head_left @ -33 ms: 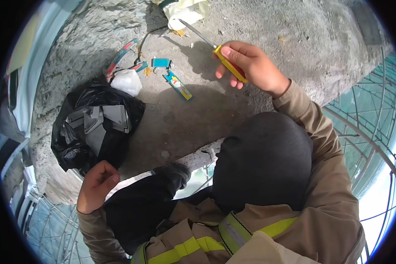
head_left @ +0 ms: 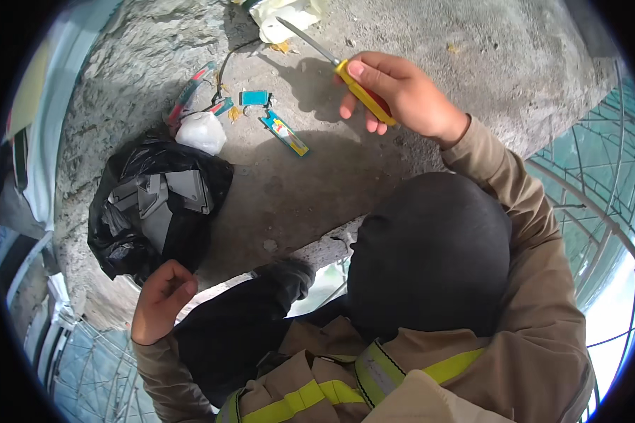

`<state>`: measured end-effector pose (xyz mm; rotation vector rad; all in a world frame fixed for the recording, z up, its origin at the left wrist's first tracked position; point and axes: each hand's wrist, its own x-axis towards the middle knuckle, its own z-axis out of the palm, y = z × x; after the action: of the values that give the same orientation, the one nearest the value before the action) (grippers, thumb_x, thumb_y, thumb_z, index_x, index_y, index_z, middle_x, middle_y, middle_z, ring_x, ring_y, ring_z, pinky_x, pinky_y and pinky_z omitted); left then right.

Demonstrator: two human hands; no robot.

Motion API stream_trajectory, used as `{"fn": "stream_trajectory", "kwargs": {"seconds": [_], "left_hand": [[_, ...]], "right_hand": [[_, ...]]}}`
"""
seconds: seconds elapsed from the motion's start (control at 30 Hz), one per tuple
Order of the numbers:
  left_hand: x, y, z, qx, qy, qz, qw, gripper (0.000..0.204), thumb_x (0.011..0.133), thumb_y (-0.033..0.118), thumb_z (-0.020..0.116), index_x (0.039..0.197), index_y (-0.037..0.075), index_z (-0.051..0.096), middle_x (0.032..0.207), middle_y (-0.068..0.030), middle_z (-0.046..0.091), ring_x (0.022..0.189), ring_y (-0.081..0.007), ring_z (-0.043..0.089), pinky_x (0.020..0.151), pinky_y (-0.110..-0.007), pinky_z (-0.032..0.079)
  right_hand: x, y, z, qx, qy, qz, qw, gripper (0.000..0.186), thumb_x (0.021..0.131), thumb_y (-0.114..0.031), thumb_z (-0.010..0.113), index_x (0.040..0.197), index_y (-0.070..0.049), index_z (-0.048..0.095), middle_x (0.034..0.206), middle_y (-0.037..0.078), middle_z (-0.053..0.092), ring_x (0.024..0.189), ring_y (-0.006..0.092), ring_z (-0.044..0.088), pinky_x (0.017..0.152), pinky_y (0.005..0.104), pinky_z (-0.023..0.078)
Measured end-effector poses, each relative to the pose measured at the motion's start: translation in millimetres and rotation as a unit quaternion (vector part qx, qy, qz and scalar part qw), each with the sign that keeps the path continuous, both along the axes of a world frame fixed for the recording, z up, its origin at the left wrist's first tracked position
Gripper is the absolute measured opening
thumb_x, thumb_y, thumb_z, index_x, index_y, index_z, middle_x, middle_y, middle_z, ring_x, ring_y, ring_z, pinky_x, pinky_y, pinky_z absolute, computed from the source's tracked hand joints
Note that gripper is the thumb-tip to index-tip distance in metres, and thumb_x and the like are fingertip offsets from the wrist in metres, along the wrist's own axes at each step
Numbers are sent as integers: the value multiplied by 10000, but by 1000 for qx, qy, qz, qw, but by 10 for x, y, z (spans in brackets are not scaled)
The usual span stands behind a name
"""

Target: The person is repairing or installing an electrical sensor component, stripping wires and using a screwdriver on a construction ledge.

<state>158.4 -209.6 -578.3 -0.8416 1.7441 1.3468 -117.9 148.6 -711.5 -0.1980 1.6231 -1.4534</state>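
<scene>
Jacket: the tan jacket (head_left: 529,352) with yellow and silver bands filled the lower part of the view, sleeves reaching forward on both sides.
Knee: a dark-clad knee (head_left: 430,247) rose between the forearms.
Left hand: the left hand (head_left: 164,299) was near the lower edge of the black bag, its fingers curled toward the palm and the thumb bent beside them — whether the tips met, or the hand touched the plastic, I could not tell.
Bag: the black bag (head_left: 109,233) lay slumped and open-mouthed on the left, with grey angular pieces (head_left: 183,187) showing inside.
Ledge: the rough concrete ledge (head_left: 275,204) stretched beneath the bag and the loose items.
Right hand: the right hand (head_left: 402,88) was raised over the ledge, thumb and forefinger pinching the handle, the other fingers bent and slightly parted below.
Screwdriver: the yellow-and-red screwdriver (head_left: 363,92) slanted up and left, its metal tip overlapping the pale bag in view — contact could not be told.
Loose items: a blue-and-yellow strip (head_left: 285,134) lay near a teal rectangle (head_left: 254,97); a white bundle (head_left: 201,132) sat beside red-and-teal handles (head_left: 187,99).
Far side: a dark cable (head_left: 224,67) curved toward the crumpled pale bag (head_left: 289,17).
</scene>
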Motion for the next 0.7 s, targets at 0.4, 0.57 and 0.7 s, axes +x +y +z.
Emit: {"fn": "stream_trajectory", "kwargs": {"seconds": [0.4,0.57,0.7], "left_hand": [[285,-182,-285,-27,-97,89,991,241,1044,312,625,1015,76,585,772,13,564,548,-38,392,479,-205,253],[139,-49,-236,8,-88,66,994,261,1039,325,632,1010,72,578,757,9,559,546,-39,397,469,-207,255],[-328,373,-304,1,8,15,1000,216,1031,259,657,962,65,594,736,21,564,572,-34,427,509,-202,291]], "right_hand": [[-25,-107,91,18,67,36,997,434,1113,-363,435,1007,4,640,744,84,669,541,183,612,546,341,524],[-43,-227,140,4,62,35,997,436,1111,-368,435,1015,5,640,751,86,673,542,189,618,544,351,527],[25,-219,-234,-13,121,27,992,429,1108,-363,438,1034,6,644,761,91,685,547,193,624,549,359,530]]}}
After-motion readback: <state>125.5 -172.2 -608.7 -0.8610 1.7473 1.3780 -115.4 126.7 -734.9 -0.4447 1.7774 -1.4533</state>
